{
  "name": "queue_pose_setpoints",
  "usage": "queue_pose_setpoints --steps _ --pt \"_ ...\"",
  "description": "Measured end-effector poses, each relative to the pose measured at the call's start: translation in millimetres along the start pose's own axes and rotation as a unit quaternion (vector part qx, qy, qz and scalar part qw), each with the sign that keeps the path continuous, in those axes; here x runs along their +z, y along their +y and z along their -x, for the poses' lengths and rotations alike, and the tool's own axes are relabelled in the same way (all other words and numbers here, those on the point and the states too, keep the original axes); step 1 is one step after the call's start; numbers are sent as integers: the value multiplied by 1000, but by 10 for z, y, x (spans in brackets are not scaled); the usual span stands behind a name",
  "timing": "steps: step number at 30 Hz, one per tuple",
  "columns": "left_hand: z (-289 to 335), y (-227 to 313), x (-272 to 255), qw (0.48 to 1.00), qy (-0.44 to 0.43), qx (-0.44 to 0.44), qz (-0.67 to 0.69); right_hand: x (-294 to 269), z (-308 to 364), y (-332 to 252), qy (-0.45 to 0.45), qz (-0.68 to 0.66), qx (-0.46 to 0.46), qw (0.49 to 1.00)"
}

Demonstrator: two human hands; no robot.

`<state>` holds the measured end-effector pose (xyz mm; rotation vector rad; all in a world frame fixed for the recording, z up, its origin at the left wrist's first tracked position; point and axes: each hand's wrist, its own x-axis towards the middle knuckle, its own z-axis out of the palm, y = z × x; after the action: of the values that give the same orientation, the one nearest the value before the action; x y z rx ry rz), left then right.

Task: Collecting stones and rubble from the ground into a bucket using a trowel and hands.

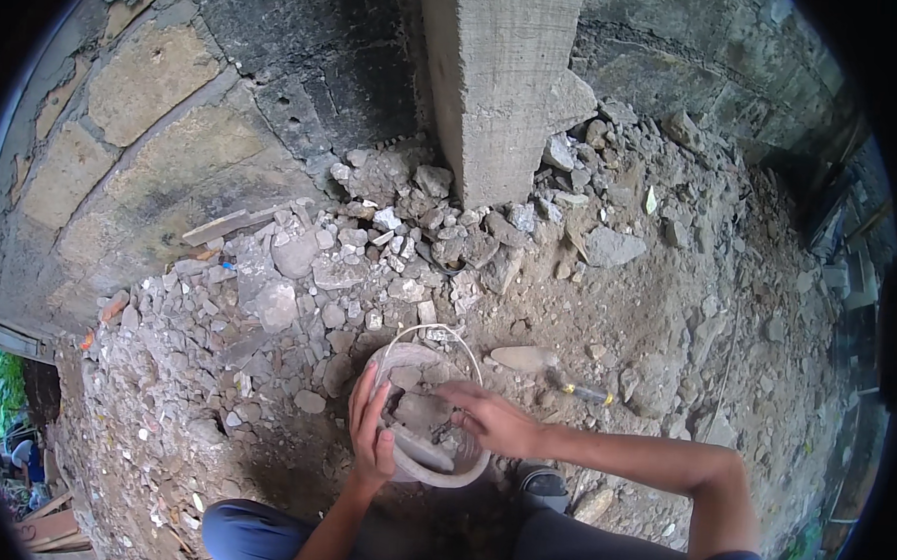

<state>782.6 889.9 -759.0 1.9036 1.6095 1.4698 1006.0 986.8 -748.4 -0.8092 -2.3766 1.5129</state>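
Here, amid broken masonry, a pale round bucket (460, 477) stands at the dial's centre, just below the middle of the view; its thin bail (478, 359) arches up toward 12 o'clock, and chunks of grey rubble (425, 411) lie inside it.

At the bucket's 9 o'clock, the person's left hand (370, 429) is partly open, long fingers laid along the rim with the thumb set apart; how firmly it grips cannot be told. At 3 o'clock, the right hand (490, 419) reaches over the opposite rim with its fingers bent inward above the rubble; the fingertips are partly lost in dust and blur, so whether they grasp a piece cannot be told.

Between 2 and 3 o'clock, a dusty trowel (586, 394) with a yellow-and-dark handle lies on the dirt, near the right hand; at 4 o'clock rests a dark shoe (543, 481); farther out, a squared concrete column (502, 92) rises at 12 o'clock above heaped stones, a stone-block wall (157, 82) curves past 10 and 11 o'clock, and a flat grey slab (615, 247) lies between 1 and 2 o'clock.
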Motion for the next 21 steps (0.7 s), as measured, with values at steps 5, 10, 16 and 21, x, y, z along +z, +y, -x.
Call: queue_pose_setpoints --steps 5,10,16,21 --pt "-51 76 69 999 -26 -4 -29 -450 515 464 85 354 66 929" --pt "-84 153 139 998 -10 -21 -58 -410 1184 1171 63 373 293 878" --pt "-93 181 182 998 13 -19 -51 -386 1240 1223 32 334 264 904" --pt "-57 190 163 997 24 -21 -67 -637 937 795 81 279 212 933"
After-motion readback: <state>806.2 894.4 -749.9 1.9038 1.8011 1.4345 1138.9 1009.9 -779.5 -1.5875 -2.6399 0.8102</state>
